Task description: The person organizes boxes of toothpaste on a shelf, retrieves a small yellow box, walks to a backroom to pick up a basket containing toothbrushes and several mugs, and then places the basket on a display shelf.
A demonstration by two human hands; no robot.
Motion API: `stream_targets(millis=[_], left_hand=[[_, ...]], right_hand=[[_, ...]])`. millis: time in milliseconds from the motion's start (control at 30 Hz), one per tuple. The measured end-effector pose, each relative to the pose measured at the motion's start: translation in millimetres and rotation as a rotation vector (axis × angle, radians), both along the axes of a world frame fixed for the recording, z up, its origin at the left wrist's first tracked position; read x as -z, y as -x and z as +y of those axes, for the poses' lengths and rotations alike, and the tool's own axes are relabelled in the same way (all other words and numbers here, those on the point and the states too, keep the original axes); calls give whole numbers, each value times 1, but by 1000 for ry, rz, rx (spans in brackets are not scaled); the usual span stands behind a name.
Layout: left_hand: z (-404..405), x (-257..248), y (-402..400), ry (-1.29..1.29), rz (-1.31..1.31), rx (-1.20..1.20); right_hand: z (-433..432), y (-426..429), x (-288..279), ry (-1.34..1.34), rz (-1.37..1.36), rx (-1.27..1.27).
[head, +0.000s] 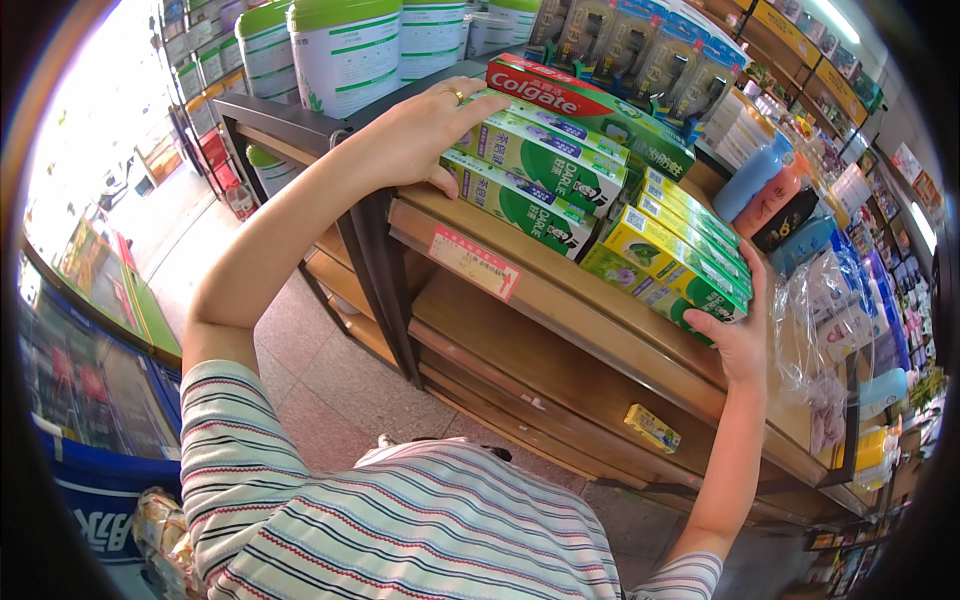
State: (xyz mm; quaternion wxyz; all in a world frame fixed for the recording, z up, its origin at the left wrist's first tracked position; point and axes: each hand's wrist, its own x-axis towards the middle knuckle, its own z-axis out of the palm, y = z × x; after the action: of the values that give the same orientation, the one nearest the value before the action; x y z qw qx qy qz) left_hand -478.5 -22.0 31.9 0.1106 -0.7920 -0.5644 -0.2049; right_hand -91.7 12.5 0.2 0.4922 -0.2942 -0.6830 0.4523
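Several Darlie toothpaste boxes stand in two groups on the top wooden shelf (pixel 540 270). My left hand (pixel 431 127), with a ring, spans the left end of the purple-and-green Darlie boxes (pixel 544 161), fingers on top and thumb at the front. My right hand (pixel 742 322) rests around the right end of the yellow-and-green Darlie boxes (pixel 667 255), thumb in front, its fingers partly hidden behind them. A red and green Colgate box (pixel 589 112) lies behind the left group. The two groups stand close together at the middle.
White tubs with green lids (pixel 345 60) stand at the back left, hanging toothbrush packs (pixel 637 56) behind the Colgate box. Bottles (pixel 754 176) and a plastic-wrapped pack (pixel 832 307) are at the right. A small yellow box (pixel 652 428) lies on a lower shelf. A blue-edged freezer (pixel 105 465) is at left.
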Motion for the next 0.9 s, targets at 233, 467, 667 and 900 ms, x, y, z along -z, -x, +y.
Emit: stream_targets(millis=[233,467,667,900], left_hand=[[1,-3,3,16,22,1],[-3,-9,0,-68,78,13],[9,-20,-4,-40,43,113],[16,-16,1,46,3,68]], right_hand=[[-6,6,-6,97,-10,59],[6,-10,-32,-190,-375,99],[14,22,-61,-537,-1036,209],[21,18,-62,-484,-906,85]])
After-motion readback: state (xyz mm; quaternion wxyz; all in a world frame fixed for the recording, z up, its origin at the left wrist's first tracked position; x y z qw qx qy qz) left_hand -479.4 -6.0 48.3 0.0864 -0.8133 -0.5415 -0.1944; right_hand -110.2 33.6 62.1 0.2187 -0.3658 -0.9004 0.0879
